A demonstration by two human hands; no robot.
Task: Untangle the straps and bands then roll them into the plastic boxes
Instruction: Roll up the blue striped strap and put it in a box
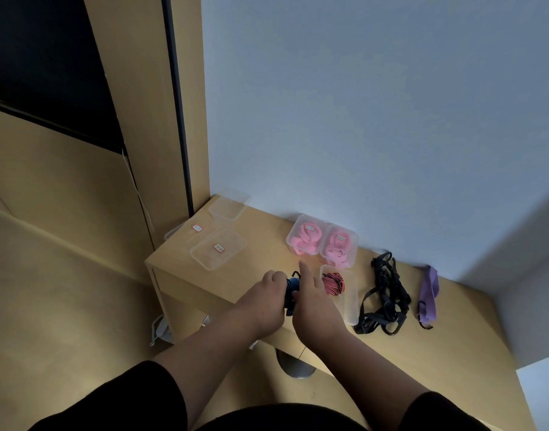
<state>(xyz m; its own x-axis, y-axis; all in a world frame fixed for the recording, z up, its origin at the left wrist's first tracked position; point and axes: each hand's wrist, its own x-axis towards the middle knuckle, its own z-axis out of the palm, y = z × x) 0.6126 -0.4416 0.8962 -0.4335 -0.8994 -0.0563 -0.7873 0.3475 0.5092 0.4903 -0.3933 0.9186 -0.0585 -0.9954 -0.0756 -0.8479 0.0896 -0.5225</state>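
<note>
On the table [453,346], two pink-filled boxes [321,241]; both hands' [268,301] grip curls round one dark band roll [291,292].

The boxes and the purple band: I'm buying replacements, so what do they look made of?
The boxes, like the open box holding a red-and-black striped roll, look like thin clear plastic: the desk shows through its walls. The purple band looks like matte woven elastic fabric, lying limp and folded; the weave is too small to confirm.
</note>
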